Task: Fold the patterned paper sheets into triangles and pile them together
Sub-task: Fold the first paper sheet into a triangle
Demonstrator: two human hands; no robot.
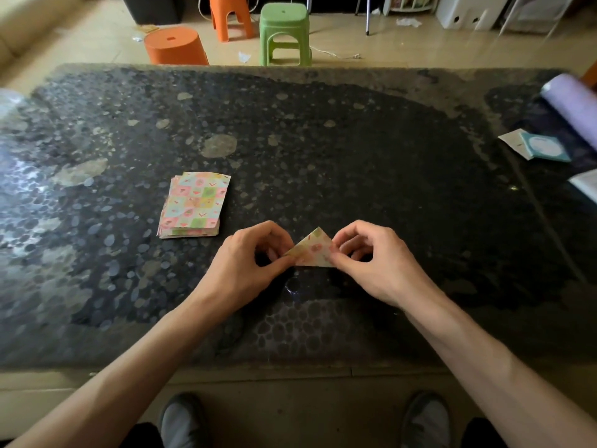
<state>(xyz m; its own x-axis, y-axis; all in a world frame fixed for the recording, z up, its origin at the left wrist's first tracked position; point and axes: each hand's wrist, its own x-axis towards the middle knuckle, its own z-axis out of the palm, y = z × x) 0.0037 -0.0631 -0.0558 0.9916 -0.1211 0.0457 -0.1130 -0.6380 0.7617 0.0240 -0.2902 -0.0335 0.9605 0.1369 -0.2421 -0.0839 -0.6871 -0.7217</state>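
folded triangle (311, 250) right of paper stack (193, 205): light, thin, creasable. left hand (248, 263) and right hand (371, 257) pinch its opposite corners, best hold.

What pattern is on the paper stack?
The paper stack shows pastel checks with hearts; head view.

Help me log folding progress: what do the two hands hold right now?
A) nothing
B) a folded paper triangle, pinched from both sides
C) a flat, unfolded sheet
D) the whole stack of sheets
B: the left hand and right hand each pinch an end of the folded triangle, while the stack of patterned sheets lies apart on the table, to the left.
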